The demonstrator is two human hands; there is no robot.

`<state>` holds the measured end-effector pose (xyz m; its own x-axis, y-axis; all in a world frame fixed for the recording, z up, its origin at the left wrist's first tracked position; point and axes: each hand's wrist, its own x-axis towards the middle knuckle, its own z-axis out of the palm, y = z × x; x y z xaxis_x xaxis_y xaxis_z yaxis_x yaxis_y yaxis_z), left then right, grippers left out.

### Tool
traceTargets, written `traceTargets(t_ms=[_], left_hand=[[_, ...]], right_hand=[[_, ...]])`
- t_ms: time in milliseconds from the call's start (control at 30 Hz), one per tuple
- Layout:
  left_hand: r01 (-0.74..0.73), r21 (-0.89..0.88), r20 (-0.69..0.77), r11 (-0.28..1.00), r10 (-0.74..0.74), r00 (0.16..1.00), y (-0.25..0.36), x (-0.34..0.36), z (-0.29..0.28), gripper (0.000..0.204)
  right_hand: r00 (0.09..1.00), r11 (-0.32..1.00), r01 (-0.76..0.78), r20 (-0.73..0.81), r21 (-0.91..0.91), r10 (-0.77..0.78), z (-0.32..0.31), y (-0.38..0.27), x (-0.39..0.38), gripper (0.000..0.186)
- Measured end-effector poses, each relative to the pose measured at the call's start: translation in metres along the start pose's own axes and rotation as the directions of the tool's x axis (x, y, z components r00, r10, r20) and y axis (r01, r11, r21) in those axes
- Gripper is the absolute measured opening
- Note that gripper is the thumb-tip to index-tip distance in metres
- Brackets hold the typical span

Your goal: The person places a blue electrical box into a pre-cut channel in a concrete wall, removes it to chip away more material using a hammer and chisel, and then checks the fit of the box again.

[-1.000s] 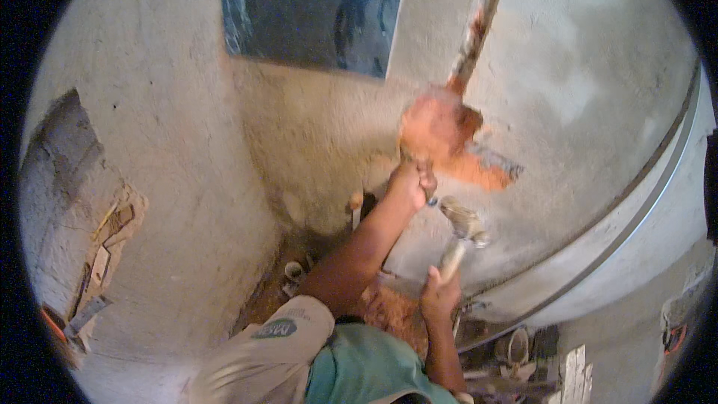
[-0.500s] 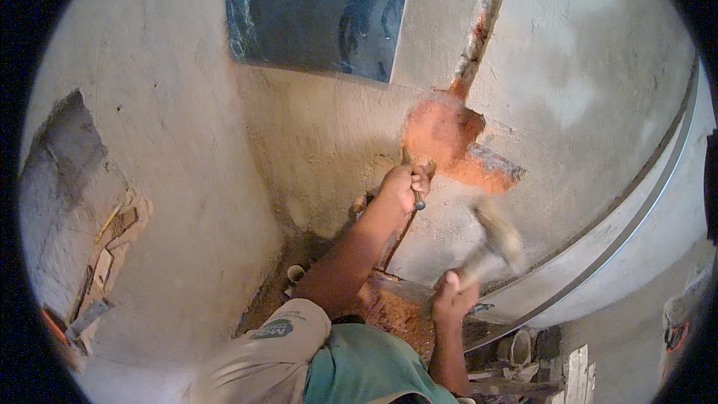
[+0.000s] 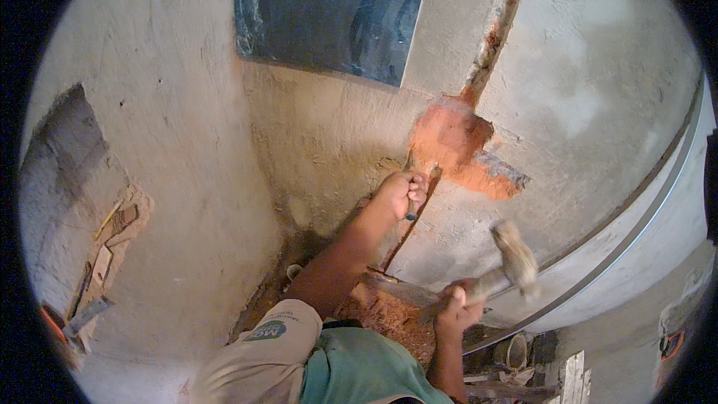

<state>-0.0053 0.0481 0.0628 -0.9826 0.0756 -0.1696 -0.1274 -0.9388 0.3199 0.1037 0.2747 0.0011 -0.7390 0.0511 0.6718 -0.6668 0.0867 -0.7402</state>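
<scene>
My left hand (image 3: 402, 191) is closed around a chisel (image 3: 411, 216), whose butt end pokes out below the fist. Its upper end meets the lower left edge of a broken-out orange-red hollow (image 3: 449, 135) in the plaster wall; my fingers hide most of the shaft. To the lower right, my right hand (image 3: 458, 308) grips the handle of a hammer (image 3: 516, 262). The hammer's pale, worn head is slightly blurred and stands apart from the chisel.
A narrow chased groove (image 3: 497, 30) climbs from the hollow, and another (image 3: 411, 236) runs down below it. A dark blue glossy panel (image 3: 329, 15) hangs above. Orange rubble (image 3: 385, 310) lies below. Tools, including a trowel-like blade (image 3: 88, 314), rest in a wall recess at left.
The hammer and my right hand have moved down and to the right, farther from the chisel. The chisel's butt end has shifted slightly left and down. The whole view has shifted a little.
</scene>
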Motion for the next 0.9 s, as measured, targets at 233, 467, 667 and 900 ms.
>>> traceTargets(t_ms=[233, 467, 667, 900], left_hand=[[-0.004, -0.173, -0.064, 0.985, -0.007, 0.998, -0.006, 0.021, 0.021, 0.018], [-0.070, 0.238, -0.134, 0.969, 0.104, 0.985, -0.033, 0.002, 0.000, 0.015], [0.098, 0.350, -0.030, 0.932, -0.093, 0.995, -0.080, -0.001, 0.038, 0.010], [-0.009, 0.267, -0.151, 0.964, 0.051, 0.987, -0.043, 0.026, 0.006, 0.015]], right_hand=[[0.963, 0.999, 0.042, 0.265, 0.032, -0.049, 0.008, -0.010, -0.006, 0.030], [0.916, 0.910, -0.401, -0.047, -0.104, 0.398, 0.008, -0.013, -0.014, 0.044], [0.933, 0.949, -0.266, -0.294, -0.167, 0.210, -0.017, -0.023, -0.009, 0.033], [0.898, 0.934, -0.299, -0.389, -0.196, 0.205, -0.034, -0.043, -0.040, 0.035]])
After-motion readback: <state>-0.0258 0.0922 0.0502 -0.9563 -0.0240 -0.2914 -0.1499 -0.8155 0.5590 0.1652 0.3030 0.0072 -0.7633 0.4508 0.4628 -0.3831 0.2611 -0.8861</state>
